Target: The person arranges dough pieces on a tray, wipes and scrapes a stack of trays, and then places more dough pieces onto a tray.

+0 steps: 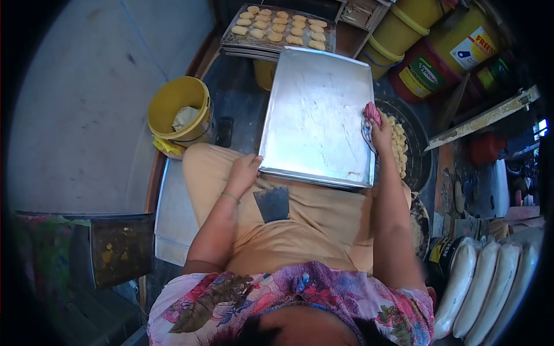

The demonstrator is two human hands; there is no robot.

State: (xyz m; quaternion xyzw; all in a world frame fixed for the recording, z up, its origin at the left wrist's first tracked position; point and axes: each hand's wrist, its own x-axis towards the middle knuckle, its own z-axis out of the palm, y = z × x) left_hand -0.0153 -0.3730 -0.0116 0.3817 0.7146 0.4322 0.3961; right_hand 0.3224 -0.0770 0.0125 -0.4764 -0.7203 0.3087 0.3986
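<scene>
A shiny metal baking tray (317, 115) lies tilted across my lap, its top bare apart from small smears. My left hand (244, 172) is closed on the tray's near left corner. In my right hand (381, 135) is a bunched red and white cloth (372, 115), held against the tray's right edge. Beyond the tray's far edge, a dark baking tray (231, 41) bears rows of golden bread rolls (275, 36). Pale dough pieces (399, 147) sit in a round black basin (426, 150), partly hidden behind my right arm.
A yellow bucket (154, 124) with a pale item inside stands at the left, beside a dark phone-like object (224, 132). Large buckets (420, 78) are stacked at the back right. Filled white plastic bags (479, 288) lie at the lower right. A dark flat piece (272, 204) rests on my lap.
</scene>
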